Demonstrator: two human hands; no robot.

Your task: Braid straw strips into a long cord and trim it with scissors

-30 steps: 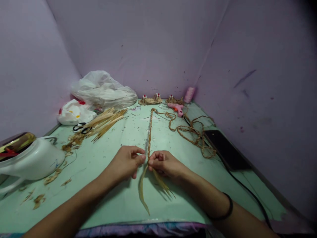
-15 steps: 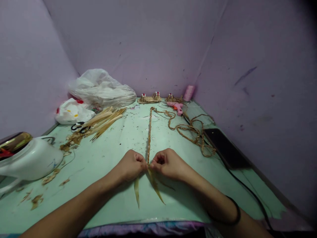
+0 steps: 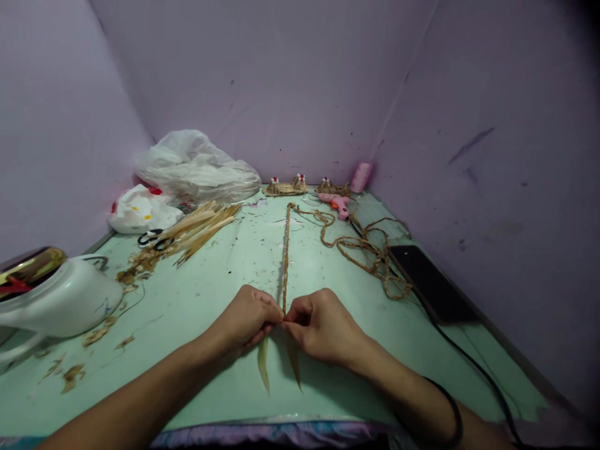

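Note:
A thin brown braid of dried plant strips (image 3: 286,256) runs straight down the middle of the table to my hands. At its near end my left hand (image 3: 250,315) is closed in a pinch on the braid. My right hand (image 3: 319,322) pinches at the same spot, thumb and forefinger together, touching the left fingertips. Two loose strip ends hang below: one pale strip (image 3: 264,365) under the left hand and a darker strip (image 3: 295,365) under the right. My fingers hide the point where the strips cross.
Coiled braid (image 3: 365,250), a pink glue gun (image 3: 335,203), a thread spool (image 3: 362,177) and a black phone (image 3: 431,282) lie to the right. Leftward are dried strips (image 3: 209,228), scissors (image 3: 154,239), plastic bags (image 3: 197,165) and a white container (image 3: 77,300). Small woven pieces (image 3: 285,189) stand behind.
My right hand has turned and come in against the left fingertips. The right-hand strip now hangs steeper, and the thin strand beside it is no longer visible. The view has shifted slightly.

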